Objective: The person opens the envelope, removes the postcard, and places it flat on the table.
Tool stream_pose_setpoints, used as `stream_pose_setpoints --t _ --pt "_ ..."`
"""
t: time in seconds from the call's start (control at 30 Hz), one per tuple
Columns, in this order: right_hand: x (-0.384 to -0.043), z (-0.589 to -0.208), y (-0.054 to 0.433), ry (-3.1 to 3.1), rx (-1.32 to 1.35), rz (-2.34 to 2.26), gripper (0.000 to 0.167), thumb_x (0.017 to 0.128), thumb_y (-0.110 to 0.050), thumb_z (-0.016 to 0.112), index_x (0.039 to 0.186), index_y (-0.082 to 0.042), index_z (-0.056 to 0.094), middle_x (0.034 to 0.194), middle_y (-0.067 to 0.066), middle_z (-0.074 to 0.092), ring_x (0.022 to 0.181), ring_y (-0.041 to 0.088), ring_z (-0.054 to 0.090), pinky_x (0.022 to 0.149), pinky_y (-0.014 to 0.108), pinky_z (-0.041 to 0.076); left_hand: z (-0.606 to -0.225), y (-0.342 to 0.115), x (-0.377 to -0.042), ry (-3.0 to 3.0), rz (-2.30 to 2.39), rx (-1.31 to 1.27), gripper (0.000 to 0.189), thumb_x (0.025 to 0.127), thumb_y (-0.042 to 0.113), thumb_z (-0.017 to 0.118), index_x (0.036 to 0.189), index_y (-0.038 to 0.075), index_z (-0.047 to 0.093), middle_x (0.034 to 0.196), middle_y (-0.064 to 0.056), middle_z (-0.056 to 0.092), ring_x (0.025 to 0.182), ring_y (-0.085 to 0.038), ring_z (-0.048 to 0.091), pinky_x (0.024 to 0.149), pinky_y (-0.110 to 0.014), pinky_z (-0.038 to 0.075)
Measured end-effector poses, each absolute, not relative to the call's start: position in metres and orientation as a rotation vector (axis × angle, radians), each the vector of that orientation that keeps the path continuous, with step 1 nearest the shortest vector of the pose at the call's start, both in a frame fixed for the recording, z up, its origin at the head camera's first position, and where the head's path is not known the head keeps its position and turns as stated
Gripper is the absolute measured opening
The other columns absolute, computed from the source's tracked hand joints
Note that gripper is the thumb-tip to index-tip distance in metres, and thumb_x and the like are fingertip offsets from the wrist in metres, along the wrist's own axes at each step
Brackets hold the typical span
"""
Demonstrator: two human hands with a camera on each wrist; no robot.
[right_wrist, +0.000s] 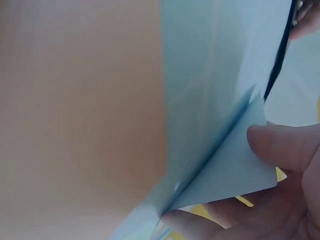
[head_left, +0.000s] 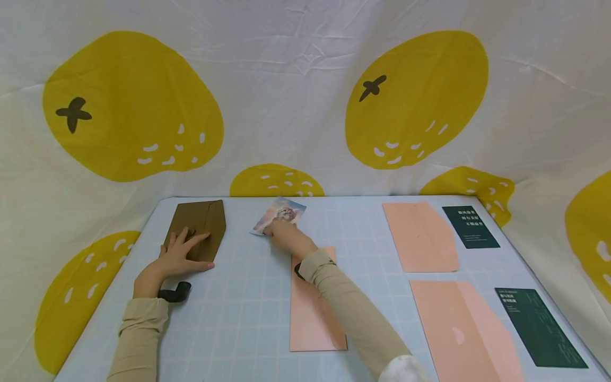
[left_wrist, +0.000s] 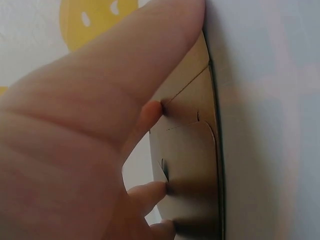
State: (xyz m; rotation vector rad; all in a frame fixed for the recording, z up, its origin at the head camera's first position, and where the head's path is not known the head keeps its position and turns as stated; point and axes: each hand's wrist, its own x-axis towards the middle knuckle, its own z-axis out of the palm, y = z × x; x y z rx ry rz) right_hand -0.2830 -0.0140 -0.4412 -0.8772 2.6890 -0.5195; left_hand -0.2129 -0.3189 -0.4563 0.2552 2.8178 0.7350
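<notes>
On the left of the table a brown envelope point(head_left: 194, 213) lies flat. My left hand point(head_left: 177, 257) rests on it with spread fingers, the thumb along its near right edge. In the left wrist view, fingertips touch the envelope point(left_wrist: 192, 155) around its flap and slot. My right hand point(head_left: 289, 239) pinches a small card with a furry animal picture point(head_left: 288, 213) near the table's far edge. The right wrist view shows the card's plain pale back point(right_wrist: 230, 162) tilted up between thumb and fingers, its lower edge close to the table.
Beneath my right forearm lies a long pink envelope point(head_left: 315, 323). Two more pink envelopes, one far point(head_left: 420, 239) and one near point(head_left: 463, 329), lie to the right. Beside them are two dark green cards, a far one point(head_left: 470, 228) and a near one point(head_left: 539, 329). A patterned curtain point(head_left: 286, 106) hangs behind the table.
</notes>
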Motion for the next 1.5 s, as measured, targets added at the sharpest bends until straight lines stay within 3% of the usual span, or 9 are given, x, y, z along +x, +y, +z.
stream_pose_setpoints --t 0.1,0.17,0.37,0.53,0.8,1.0,1.1,1.3,1.5 --pt "-0.280 -0.442 -0.019 2.675 -0.888 -0.465 0.044 0.101 0.003 0.042 0.132 -0.017 0.066 0.142 0.019 0.052 0.136 0.035 0.043 0.110 0.057 0.031 -0.456 -0.319 -0.213 2.818 0.732 0.250 0.096 0.077 0.051 0.080 0.153 0.012 0.035 0.155 -0.041 0.000 0.134 -0.069 -0.012 0.097 -0.082 -0.004" --pt "-0.277 -0.443 -0.023 2.652 -0.899 -0.443 0.047 0.103 -0.001 0.041 0.142 -0.021 0.057 0.155 0.017 0.037 0.144 0.036 0.030 0.114 0.058 0.024 -0.456 -0.320 -0.212 2.818 0.734 0.249 0.095 0.078 0.051 0.079 0.152 0.012 0.035 0.155 -0.041 0.000 0.134 -0.069 -0.012 0.097 -0.082 -0.004" --pt "-0.272 -0.443 -0.032 2.588 -0.943 -0.485 0.043 0.107 -0.009 0.038 0.144 -0.022 0.054 0.160 0.012 0.029 0.149 0.032 0.021 0.118 0.053 0.016 -0.453 -0.320 -0.208 2.789 0.735 0.244 0.084 0.083 0.052 0.074 0.152 0.018 0.040 0.155 -0.040 -0.005 0.132 -0.069 -0.019 0.094 -0.084 -0.008" --pt "-0.271 -0.442 -0.035 2.523 -0.977 -0.567 0.043 0.106 -0.006 0.038 0.143 -0.022 0.055 0.162 0.009 0.026 0.148 0.027 0.022 0.119 0.043 0.018 -0.450 -0.318 -0.205 2.746 0.769 0.227 0.077 0.087 0.048 0.071 0.151 0.018 0.042 0.155 -0.039 -0.012 0.129 -0.068 -0.027 0.091 -0.084 -0.013" --pt "-0.277 -0.452 -0.044 2.432 -1.039 -0.627 0.044 0.104 -0.005 0.042 0.139 -0.026 0.059 0.163 0.003 0.022 0.151 0.025 0.011 0.120 0.045 0.011 -0.454 -0.321 -0.206 2.732 0.810 0.194 0.076 0.088 0.043 0.072 0.152 0.017 0.041 0.155 -0.039 -0.015 0.129 -0.066 -0.030 0.090 -0.083 -0.017" --pt "-0.281 -0.451 -0.040 2.359 -1.024 -0.760 0.039 0.100 -0.015 0.057 0.139 -0.022 0.060 0.164 0.001 0.021 0.151 0.023 0.011 0.119 0.040 0.018 -0.453 -0.323 -0.206 2.733 0.824 0.190 0.075 0.087 0.042 0.072 0.151 0.017 0.041 0.155 -0.039 -0.014 0.129 -0.066 -0.030 0.090 -0.082 -0.017" --pt "-0.284 -0.451 -0.035 2.384 -0.938 -0.887 0.053 0.093 -0.023 0.070 0.144 -0.017 0.055 0.165 0.006 0.017 0.151 0.025 0.010 0.118 0.040 0.021 -0.454 -0.323 -0.208 2.740 0.813 0.192 0.075 0.088 0.043 0.072 0.152 0.018 0.041 0.155 -0.038 -0.014 0.130 -0.066 -0.030 0.091 -0.083 -0.017" --pt "-0.287 -0.453 -0.031 2.453 -0.758 -0.942 0.089 0.081 -0.026 0.084 0.155 -0.012 0.035 0.163 0.023 0.002 0.150 0.038 -0.002 0.118 0.054 0.011 -0.456 -0.324 -0.209 2.740 0.820 0.191 0.076 0.088 0.044 0.072 0.152 0.019 0.041 0.156 -0.037 -0.014 0.130 -0.065 -0.030 0.090 -0.083 -0.017" --pt "-0.290 -0.455 -0.035 2.511 -0.822 -0.774 0.087 0.083 -0.027 0.082 0.155 -0.011 0.036 0.163 0.025 0.003 0.150 0.037 -0.003 0.119 0.053 0.007 -0.454 -0.323 -0.208 2.733 0.836 0.187 0.076 0.088 0.045 0.071 0.152 0.017 0.040 0.156 -0.037 -0.015 0.130 -0.065 -0.030 0.091 -0.082 -0.017"
